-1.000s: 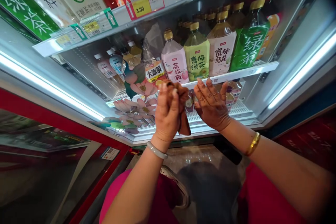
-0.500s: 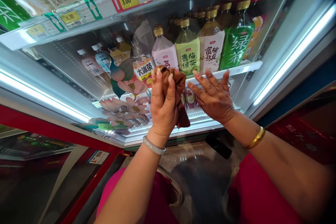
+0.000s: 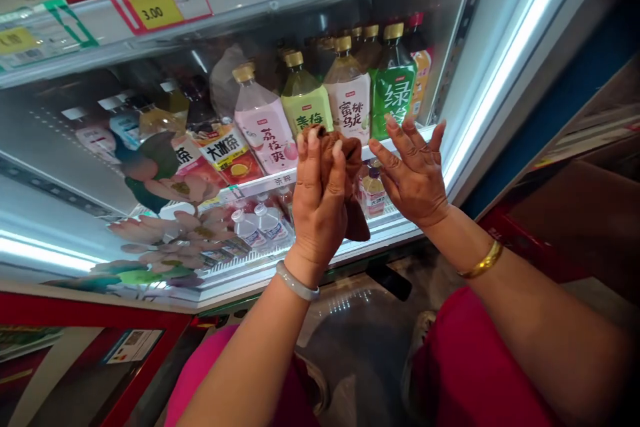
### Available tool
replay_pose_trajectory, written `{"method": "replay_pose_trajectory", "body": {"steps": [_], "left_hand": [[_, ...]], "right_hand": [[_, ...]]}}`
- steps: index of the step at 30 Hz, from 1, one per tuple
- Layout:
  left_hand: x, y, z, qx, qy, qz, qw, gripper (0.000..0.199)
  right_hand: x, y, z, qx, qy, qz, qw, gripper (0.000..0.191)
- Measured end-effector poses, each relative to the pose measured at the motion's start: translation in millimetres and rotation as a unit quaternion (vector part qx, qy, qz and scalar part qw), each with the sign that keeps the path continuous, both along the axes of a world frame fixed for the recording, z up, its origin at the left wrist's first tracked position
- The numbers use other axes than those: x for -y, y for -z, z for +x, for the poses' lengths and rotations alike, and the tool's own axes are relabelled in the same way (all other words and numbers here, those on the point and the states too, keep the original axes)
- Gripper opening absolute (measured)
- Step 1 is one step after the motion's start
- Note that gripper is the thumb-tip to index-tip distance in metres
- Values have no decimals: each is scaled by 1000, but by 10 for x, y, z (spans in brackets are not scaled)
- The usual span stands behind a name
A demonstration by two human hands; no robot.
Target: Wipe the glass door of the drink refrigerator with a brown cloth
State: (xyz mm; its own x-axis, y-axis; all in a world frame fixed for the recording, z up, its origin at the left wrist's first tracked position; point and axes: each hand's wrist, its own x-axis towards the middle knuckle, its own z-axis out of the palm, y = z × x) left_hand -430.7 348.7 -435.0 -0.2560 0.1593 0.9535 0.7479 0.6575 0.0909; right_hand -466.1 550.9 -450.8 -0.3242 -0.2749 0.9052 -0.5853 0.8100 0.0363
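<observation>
The left hand [image 3: 319, 217] holds a brown cloth [image 3: 353, 157], bunched against its palm side, the fingers stretched upward along it instead of curled round it; that flat hold probably leaves a broad, soft face turned away from the body. The cloth hangs in front of the front edge of the middle shelf [image 3: 260, 185], towards that edge's right end, with its loose tail dropping past the edge, seemingly because only the upper part is gathered in the grip. The right hand [image 3: 415, 180] has a wide grip with nothing visible in it: its fingers are fanned, palm turned forward, near the right corner of the same edge, perhaps for balance (whether either hand presses on anything, I cannot tell). Behind them, a pink-labelled bottle [image 3: 265, 130] and a green-labelled bottle [image 3: 397, 90] stand upright in the front row, labels facing out over the edge, presumably so that they can be read from outside. The price tag [image 3: 160, 0] is fixed to the front edge of the shelf above, likely for the same reason. Clear small bottles [image 3: 270, 223] stand lower, below the middle shelf's edge, to the left of the cloth.
</observation>
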Motion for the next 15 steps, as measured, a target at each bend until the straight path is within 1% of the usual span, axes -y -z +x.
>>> {"method": "replay_pose_trajectory", "body": {"steps": [1,3,6,8,9,10,12,13,15], "left_hand": [[-62,-9,-5,-8,-5,8,1000,64],[-231,36,-4,1,-6,3,1000,65],[-477,174,-6,23,21,-57,998,69],[-554,200,-27,26,38,-87,995,70],[-559,174,-41,28,43,-73,996,69],[-547,125,-55,33,44,-37,998,68],[-498,-12,-75,60,47,28,997,66],[-479,-75,-79,82,51,33,995,66],[-487,-135,-76,135,67,-10,989,67]], "right_hand": [[-52,1,-9,-3,5,-3,1000,55],[-121,10,-16,9,18,-7,1000,54],[-145,21,-4,44,29,-8,999,55],[-155,14,2,58,25,-5,998,55],[-170,6,1,64,24,-1,998,56],[-195,-5,-5,70,26,0,997,56],[-267,-27,-29,74,37,-7,997,56],[-309,-34,-46,73,44,-13,996,56],[-384,-34,-84,66,49,-19,996,55]]}}
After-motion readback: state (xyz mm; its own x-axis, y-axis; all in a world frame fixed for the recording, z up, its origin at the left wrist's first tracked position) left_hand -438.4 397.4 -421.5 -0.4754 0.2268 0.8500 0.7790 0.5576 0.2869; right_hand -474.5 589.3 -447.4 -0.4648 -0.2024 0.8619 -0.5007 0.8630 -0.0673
